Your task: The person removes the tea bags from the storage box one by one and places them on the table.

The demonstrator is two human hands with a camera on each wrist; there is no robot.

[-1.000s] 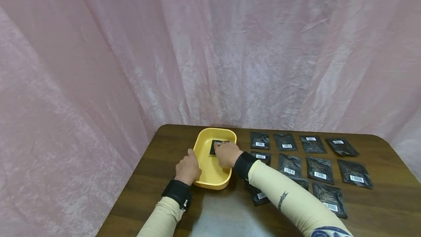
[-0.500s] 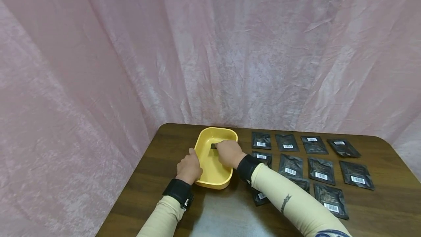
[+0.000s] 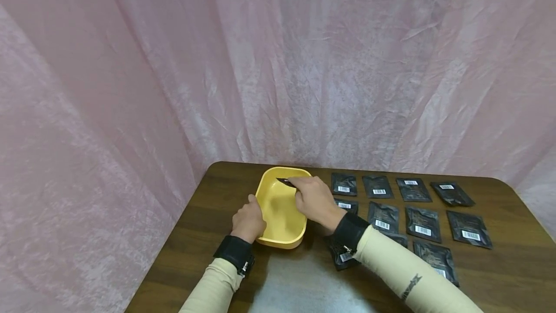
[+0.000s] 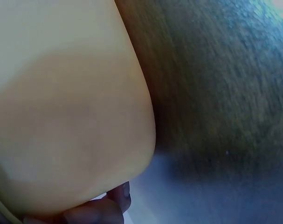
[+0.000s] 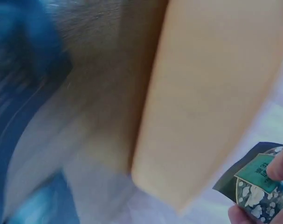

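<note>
A yellow plastic tub (image 3: pixel 281 244) stands on the wooden table in the head view. My left hand (image 3: pixel 249 221) grips its near left side; in the left wrist view my fingers (image 4: pixel 92 212) curl at the edge of the tub's wall (image 4: pixel 76 130). Over the tub's right rim, my right hand (image 3: pixel 319 199) pinches a small flat black sachet (image 3: pixel 285 182), tilted and raised above the tub's floor. The right wrist view shows the sachet's flowered face (image 5: pixel 255 193) with a green label (image 5: pixel 260 170), under my thumb. My palm hides part of the tub's right rim.
Several black sachets with white barcodes lie in rows right of the tub, among them a back-row sachet (image 3: pixel 413 190) and a right-hand sachet (image 3: pixel 469 229). My right forearm (image 3: pixel 408 269) covers some. A pink curtain (image 3: pixel 304 71) hangs behind the wooden table (image 3: pixel 204 226).
My right hand has picked the sachet up from the tub's floor and carried it up and right toward the right rim. My left hand stays on the tub.
</note>
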